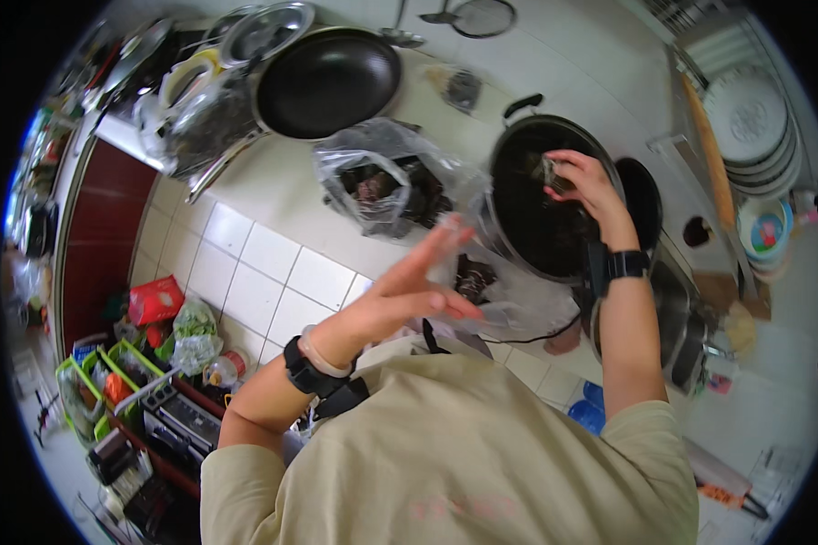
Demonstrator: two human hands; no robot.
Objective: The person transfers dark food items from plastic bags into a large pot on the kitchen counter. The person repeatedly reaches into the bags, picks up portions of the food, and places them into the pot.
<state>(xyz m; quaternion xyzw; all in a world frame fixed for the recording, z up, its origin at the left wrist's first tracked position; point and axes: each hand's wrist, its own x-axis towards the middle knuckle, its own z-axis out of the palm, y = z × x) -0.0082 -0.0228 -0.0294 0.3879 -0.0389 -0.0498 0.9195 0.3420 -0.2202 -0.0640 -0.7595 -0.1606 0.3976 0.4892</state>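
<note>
My right hand (579,178) is over a deep black pot (542,225), its fingers closed around a small dark greenish-brown piece (557,176) that I cannot name. My left hand (426,279) is blurred, with its fingers spread, above the counter's front edge and left of the pot. Beyond its fingertips lies an open clear plastic bag (382,146) with dark lumps (375,189) inside. A second clear plastic bag (532,300), with dark pieces (475,278) in it, lies partly behind the left hand, below the pot. The pot's contents are dark and hard to make out.
A large black wok (328,82) stands at the back of the counter, left of the pot. Pan lids (266,34) and a bagged bundle (211,126) are farther left. To the right are a metal sink (664,320), a wooden board (709,150) and stacked plates (748,116).
</note>
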